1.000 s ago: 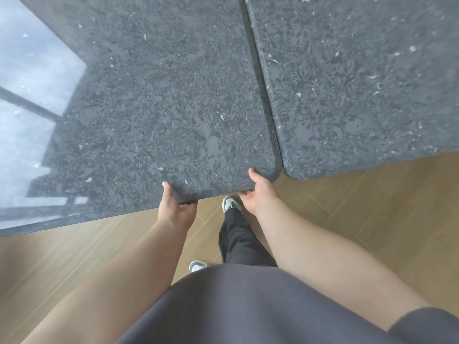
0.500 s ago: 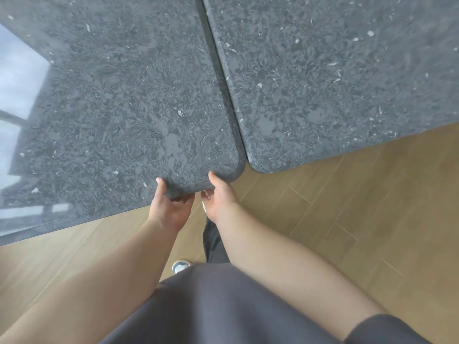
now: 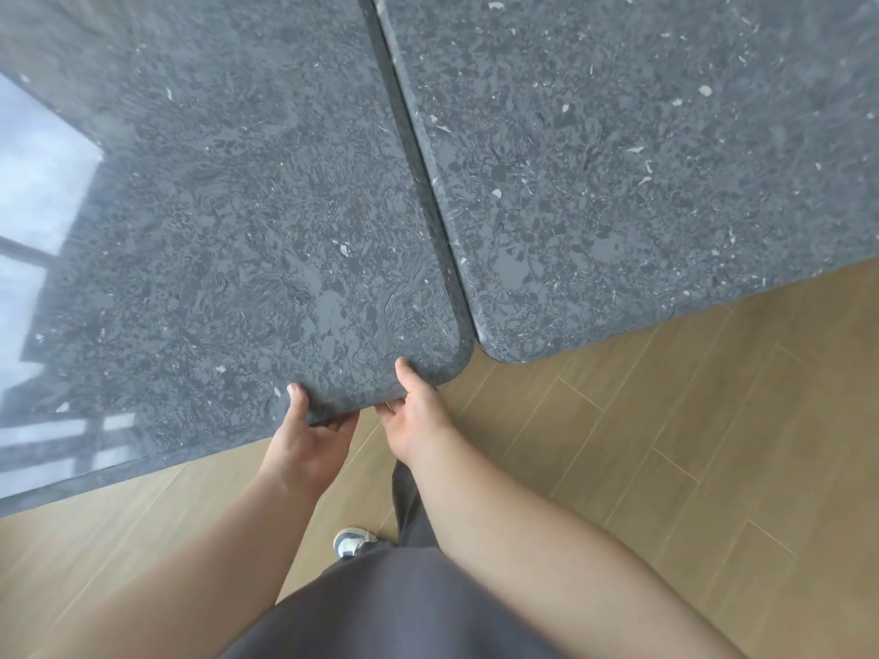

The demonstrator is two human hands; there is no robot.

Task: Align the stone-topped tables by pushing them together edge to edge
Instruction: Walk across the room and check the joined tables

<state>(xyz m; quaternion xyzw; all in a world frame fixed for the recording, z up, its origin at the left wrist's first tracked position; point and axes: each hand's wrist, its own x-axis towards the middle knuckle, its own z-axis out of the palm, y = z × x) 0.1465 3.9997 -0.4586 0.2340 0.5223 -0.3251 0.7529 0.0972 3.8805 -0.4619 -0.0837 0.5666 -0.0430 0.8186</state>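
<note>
Hands, left and right, grasp the rounded edge of a speckled stone table beside its twin.

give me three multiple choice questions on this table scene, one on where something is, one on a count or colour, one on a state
1. Where do both hands hold the left table?
A. its near edge by the seam corner
B. its far edge
C. its middle

2. How many stone tabletops show?
A. one
B. two
C. four

3. How do the left table and the right table stand?
A. stacked
B. far apart
C. side by side, a thin dark seam between

Answers:
1. A, the left hand and right hand grip the near edge, thumbs on top, beside the rounded corner.
2. B, two dark speckled tops meet above the wooden floor.
3. C, their long edges run close together.
</note>
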